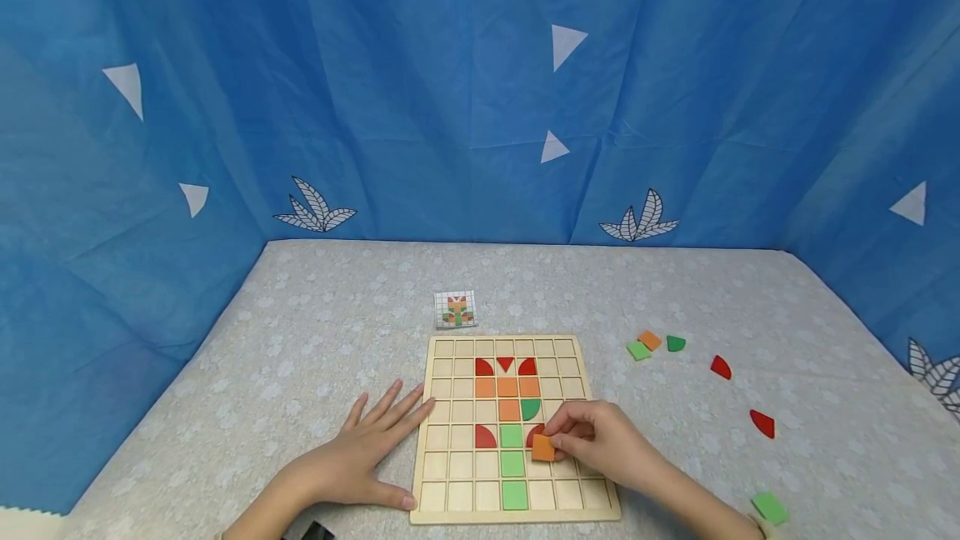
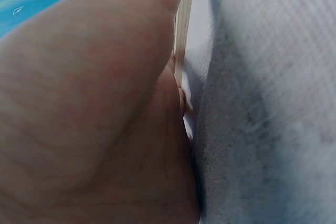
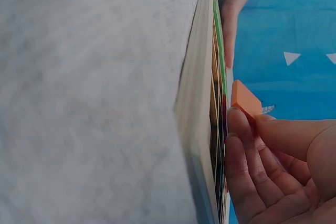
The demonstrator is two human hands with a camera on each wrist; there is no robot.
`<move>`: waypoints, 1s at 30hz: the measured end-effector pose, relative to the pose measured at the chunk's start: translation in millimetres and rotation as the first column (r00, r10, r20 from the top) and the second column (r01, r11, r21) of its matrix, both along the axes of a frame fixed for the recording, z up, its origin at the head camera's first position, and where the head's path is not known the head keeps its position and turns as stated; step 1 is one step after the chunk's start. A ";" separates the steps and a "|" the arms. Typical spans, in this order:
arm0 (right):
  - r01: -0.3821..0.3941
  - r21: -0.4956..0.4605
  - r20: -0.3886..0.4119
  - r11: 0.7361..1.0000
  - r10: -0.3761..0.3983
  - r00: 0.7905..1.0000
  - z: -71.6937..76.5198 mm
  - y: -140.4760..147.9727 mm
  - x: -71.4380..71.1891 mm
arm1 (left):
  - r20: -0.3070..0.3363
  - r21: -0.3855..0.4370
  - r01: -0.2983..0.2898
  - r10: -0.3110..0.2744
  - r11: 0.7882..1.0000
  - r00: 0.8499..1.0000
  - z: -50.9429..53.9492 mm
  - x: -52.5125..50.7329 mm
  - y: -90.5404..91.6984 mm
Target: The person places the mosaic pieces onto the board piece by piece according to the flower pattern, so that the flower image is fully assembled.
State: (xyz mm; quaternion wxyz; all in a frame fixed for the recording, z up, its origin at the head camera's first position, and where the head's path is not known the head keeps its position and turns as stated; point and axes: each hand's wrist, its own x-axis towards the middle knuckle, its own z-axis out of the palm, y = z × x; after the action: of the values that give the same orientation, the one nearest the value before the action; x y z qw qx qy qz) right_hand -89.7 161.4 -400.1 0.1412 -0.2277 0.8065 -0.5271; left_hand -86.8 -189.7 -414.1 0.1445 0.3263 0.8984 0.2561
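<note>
A wooden grid board (image 1: pixel 437 465) lies on the table, partly filled with red, orange and green pieces. Between thumb and fingers my right hand (image 1: pixel 600 440) pinches an orange square tile (image 1: pixel 543 447) over the board's lower right part. The right wrist view shows that orange tile (image 3: pixel 245 99) raised off the board and tilted. Partly behind it in the head view is a red quarter-circle piece (image 1: pixel 534 433). My left hand (image 1: pixel 363 452) lies spread on the table, its fingertips and thumb at the board's left edge. The left wrist view holds mostly palm.
A small pattern card (image 1: pixel 455 309) with a coloured flower design lies behind the board. Loose pieces lie to the right: an orange square (image 1: pixel 649 340), green squares (image 1: pixel 769 507), a green quarter-circle (image 1: pixel 676 343) and red quarter-circles (image 1: pixel 762 423). A blue curtain (image 1: pixel 420 107) surrounds the table.
</note>
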 end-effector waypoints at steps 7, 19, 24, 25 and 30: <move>0.000 0.030 -0.007 1.000 0.000 1.000 -2.2 -3.0 3.2 | 0.001 0.003 0.005 -0.005 1.000 1.000 2.2 -0.1 0.6; 0.005 0.110 -0.084 0.994 0.004 0.996 -3.5 -5.1 9.1 | 0.001 -0.015 0.001 -0.001 1.000 1.000 0.6 -0.4 0.2; -0.004 0.136 -0.153 0.991 0.025 0.988 -3.3 -6.1 10.8 | -0.003 -0.009 0.003 -0.003 1.000 1.000 0.2 -0.2 0.0; -0.002 0.145 -0.178 0.989 0.028 0.984 -3.4 -6.3 11.0 | -0.003 -0.008 0.002 -0.002 1.000 1.000 0.2 -0.1 0.0; 0.006 0.157 -0.295 0.988 0.042 0.955 -5.1 -6.7 11.0 | -0.005 -0.008 0.001 -0.001 1.000 1.000 -0.2 0.2 -0.3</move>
State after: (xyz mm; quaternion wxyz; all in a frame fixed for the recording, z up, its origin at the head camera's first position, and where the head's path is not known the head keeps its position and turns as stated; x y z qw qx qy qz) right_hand -78.7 154.8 -405.2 0.0406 -0.2999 0.8552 -0.4209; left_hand -86.6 -190.0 -414.4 0.1439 0.3265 0.8997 0.2515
